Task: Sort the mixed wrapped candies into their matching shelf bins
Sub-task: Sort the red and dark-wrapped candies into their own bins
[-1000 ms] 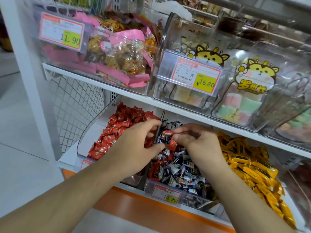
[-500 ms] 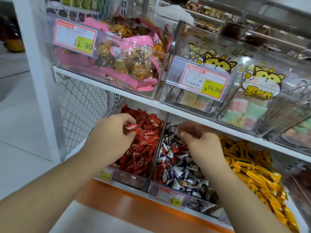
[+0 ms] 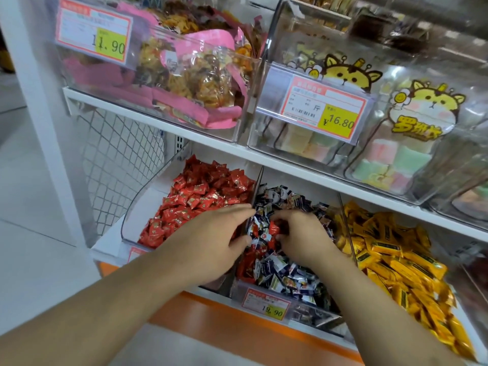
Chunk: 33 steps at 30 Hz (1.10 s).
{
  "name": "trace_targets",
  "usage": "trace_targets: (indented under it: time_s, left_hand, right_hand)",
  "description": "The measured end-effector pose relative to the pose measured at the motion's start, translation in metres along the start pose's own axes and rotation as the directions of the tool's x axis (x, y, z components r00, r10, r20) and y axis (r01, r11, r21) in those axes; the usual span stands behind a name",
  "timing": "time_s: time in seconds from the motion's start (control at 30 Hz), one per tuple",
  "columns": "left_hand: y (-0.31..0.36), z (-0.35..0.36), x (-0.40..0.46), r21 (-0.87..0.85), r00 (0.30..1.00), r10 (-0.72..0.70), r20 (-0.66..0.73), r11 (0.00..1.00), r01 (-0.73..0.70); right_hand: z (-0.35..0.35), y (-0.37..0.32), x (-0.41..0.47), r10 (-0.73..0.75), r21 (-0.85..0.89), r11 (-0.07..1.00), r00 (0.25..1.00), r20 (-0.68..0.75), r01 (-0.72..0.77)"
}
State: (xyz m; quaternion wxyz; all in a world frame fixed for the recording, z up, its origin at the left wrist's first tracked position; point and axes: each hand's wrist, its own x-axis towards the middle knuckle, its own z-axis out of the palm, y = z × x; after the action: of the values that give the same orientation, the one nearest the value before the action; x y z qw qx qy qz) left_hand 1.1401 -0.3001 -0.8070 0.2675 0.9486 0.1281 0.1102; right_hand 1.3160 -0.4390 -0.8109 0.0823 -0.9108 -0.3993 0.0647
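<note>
Head view: the left hand (image 3: 211, 241), seen half a second earlier over the red-candy bin (image 3: 137, 207) with a red candy pinched, was brought back to the mixed middle bin (image 3: 311, 313), fingers straight and nothing visibly held. A stray red candy (image 3: 273, 228) there was pinched by the right hand (image 3: 303, 239). One piece was judged sorted, with more reds left.

A price tag (image 3: 95, 35) on the upper-left snack bin (image 3: 158, 101) reads 11.90. The neighbouring bin's price label (image 3: 323, 108) shows ¥16.80, while the lower tag (image 3: 266, 303) on the mixed-candy bin (image 3: 311, 313) reads 19.90.
</note>
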Motion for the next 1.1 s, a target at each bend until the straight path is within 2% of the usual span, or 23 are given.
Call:
trace_targets:
  time_s: [0.13,0.27,0.43,0.67,0.73,0.83,0.93,1.03,1.1]
  left_hand:
    - [0.0,-0.003,-0.001,-0.017,1.0,0.0,-0.008,1.0,0.0]
    - [0.002,-0.004,-0.002,-0.023,1.0,-0.005,-0.03,1.0,0.004]
    - [0.004,-0.005,-0.003,-0.025,0.999,-0.006,-0.052,1.0,0.005]
    - [0.011,-0.009,-0.005,-0.078,0.994,-0.019,-0.107,0.997,0.011]
    - [0.013,-0.01,-0.004,-0.101,0.991,-0.024,-0.129,0.995,0.011]
    - [0.014,-0.009,-0.003,-0.11,0.989,-0.03,-0.146,0.994,0.013]
    - [0.012,-0.008,-0.003,-0.112,0.988,-0.031,-0.154,0.994,0.013]
    - [0.011,-0.009,-0.003,-0.133,0.984,-0.03,-0.175,0.991,0.007]
    - [0.012,-0.01,-0.002,-0.181,0.98,-0.03,-0.194,0.983,-0.006]
  right_hand:
    - [0.0,0.004,-0.002,-0.002,0.029,1.0,0.999,-0.05,0.004]
    - [-0.008,0.007,-0.008,0.073,0.198,0.979,0.988,-0.138,-0.044]
    - [-0.032,0.011,-0.024,0.206,0.531,0.843,0.964,-0.17,-0.087]
    - [-0.041,0.008,-0.036,0.237,0.71,0.701,0.96,-0.147,-0.064]
    - [-0.043,0.003,-0.038,0.201,0.722,0.69,0.972,-0.126,-0.049]
    - [-0.039,0.001,-0.037,0.209,0.568,0.82,0.96,-0.186,-0.069]
    - [-0.037,0.001,-0.038,0.238,0.47,0.876,0.946,-0.222,-0.11]
    - [-0.041,-0.005,-0.039,0.242,0.559,0.825,0.946,-0.214,-0.085]
    - [-0.046,-0.019,-0.043,0.222,0.712,0.7,0.962,-0.157,-0.046]
